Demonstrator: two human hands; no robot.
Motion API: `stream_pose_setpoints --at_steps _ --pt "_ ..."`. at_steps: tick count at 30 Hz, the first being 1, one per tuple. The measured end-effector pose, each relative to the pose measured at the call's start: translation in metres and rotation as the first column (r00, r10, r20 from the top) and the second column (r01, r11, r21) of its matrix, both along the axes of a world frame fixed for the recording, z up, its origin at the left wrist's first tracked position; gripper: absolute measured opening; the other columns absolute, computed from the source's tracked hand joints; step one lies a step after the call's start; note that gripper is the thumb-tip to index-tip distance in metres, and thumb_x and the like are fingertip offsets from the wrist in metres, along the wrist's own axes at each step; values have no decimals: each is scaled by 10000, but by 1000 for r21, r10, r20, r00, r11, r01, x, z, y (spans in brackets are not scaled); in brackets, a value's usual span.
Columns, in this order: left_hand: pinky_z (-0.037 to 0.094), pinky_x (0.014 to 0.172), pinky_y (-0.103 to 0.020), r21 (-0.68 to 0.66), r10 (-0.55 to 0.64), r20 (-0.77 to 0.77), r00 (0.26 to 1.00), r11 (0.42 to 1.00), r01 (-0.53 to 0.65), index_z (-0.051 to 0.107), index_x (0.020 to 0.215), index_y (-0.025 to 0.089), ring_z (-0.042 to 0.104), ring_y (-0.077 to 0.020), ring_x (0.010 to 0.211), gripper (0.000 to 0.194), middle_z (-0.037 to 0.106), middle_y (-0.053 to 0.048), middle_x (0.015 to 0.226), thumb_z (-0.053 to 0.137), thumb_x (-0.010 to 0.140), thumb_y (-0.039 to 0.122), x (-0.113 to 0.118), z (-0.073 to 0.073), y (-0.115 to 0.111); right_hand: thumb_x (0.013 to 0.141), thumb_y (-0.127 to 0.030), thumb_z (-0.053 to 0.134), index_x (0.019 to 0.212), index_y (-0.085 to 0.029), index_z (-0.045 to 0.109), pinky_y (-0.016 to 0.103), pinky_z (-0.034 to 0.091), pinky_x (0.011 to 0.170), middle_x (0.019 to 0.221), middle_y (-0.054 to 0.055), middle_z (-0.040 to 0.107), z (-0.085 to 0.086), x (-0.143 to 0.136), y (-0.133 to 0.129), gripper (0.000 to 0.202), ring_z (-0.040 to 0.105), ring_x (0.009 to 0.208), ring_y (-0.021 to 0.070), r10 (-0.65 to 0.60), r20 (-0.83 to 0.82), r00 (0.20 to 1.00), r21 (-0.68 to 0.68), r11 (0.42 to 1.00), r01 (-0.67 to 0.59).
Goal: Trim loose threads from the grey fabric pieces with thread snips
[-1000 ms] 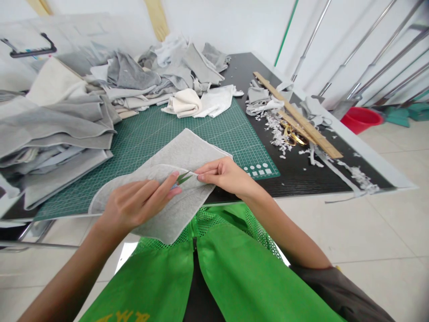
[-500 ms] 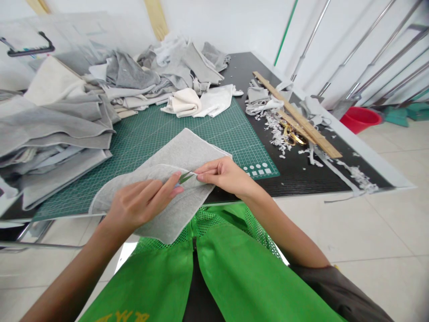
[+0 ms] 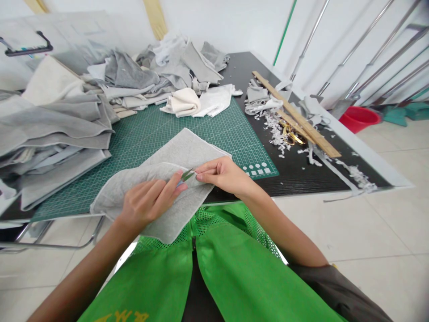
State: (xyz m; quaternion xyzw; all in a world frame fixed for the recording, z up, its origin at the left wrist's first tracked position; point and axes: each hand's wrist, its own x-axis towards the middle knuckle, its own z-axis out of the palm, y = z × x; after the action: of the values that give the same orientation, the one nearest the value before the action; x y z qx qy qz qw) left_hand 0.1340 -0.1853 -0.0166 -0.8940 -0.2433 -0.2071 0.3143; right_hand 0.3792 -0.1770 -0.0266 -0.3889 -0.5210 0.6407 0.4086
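Note:
A light grey piece of cloth (image 3: 167, 226) lies over the table's front edge, part of it folded back in a curve. My left hand (image 3: 149, 199) is closed around small snips (image 3: 187, 175), whose blades point right along the cloth's edge. Most of the snips is hidden by the fingers. Just right of the blade tips, my right hand (image 3: 224, 175) pinches the edge of the grey cloth between thumb and fingers.
Folded grey cloths (image 3: 67, 120) are stacked at left, with a cloth heap (image 3: 134, 74) behind. A green cutting mat (image 3: 221, 125) lies on the dark table. Wooden rulers (image 3: 298, 116), gold-handled scissors (image 3: 293, 135) and scraps are at right. A red bucket (image 3: 360, 118) stands beyond.
My left hand has shifted slightly right with the snips, towards my right hand. The folded part of the cloth has moved a little. My right hand has hardly moved.

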Motion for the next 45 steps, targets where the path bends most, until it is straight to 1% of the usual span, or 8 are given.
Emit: stream_pose_setpoints --at_steps 5,8,11,16,24,29,37,45 --pt "414 523 -269 48 20 58 998 999 -23 507 1393 97 571 -111 492 575 603 44 598 712 891 290 12 -5 -1 722 -176 749 847 -148 795 243 505 676 834 51 785 -1 -1 1 136 673 701 130 -21 -45 999 -15 1000 20" --pt "396 517 -263 79 6 101 995 997 -14 580 1309 88 550 -95 479 531 590 53 594 752 860 312 17 -4 -1 710 -173 754 819 -142 788 228 490 644 793 40 778 -1 -1 1 119 662 670 118 -27 -64 998 -19 999 26" --pt "391 524 -265 70 17 83 996 997 -23 602 1285 94 555 -99 492 516 589 51 602 757 855 333 19 -1 -1 705 -170 758 807 -142 783 222 481 627 775 31 774 -2 -1 1 109 654 651 111 -34 -72 997 -15 999 33" --pt "366 510 -270 93 46 26 999 994 -48 575 1339 102 507 -102 476 543 534 64 572 729 877 342 18 6 -3 715 -169 760 821 -149 787 226 484 635 756 32 771 -1 0 0 111 657 650 113 -39 -45 998 -12 999 39" --pt "364 517 -264 133 -3 -26 1000 991 6 580 1322 34 489 -91 488 559 524 54 591 749 863 305 14 6 0 721 -193 759 850 -152 795 251 519 677 800 44 785 -1 0 1 140 679 680 129 -21 -27 999 -3 1000 21" --pt "373 530 -262 123 -34 -19 999 992 36 591 1309 61 500 -85 489 528 543 57 606 764 851 259 14 5 1 695 -156 775 828 -156 796 251 524 691 793 36 783 -1 -1 1 134 684 697 129 -66 -40 997 -43 997 64" --pt "348 487 -269 112 -15 -34 999 993 19 599 1285 83 488 -87 460 470 539 63 594 738 875 265 15 5 1 693 -161 776 805 -155 792 255 518 695 756 30 774 1 -1 0 113 672 670 121 -65 -30 997 -41 997 64" --pt "381 515 -254 88 -6 26 1000 996 3 583 1306 69 520 -84 492 516 561 55 617 736 877 311 13 5 0 739 -191 746 919 -153 801 265 526 724 825 51 792 0 1 0 192 694 713 137 -9 -11 1000 11 1000 9"
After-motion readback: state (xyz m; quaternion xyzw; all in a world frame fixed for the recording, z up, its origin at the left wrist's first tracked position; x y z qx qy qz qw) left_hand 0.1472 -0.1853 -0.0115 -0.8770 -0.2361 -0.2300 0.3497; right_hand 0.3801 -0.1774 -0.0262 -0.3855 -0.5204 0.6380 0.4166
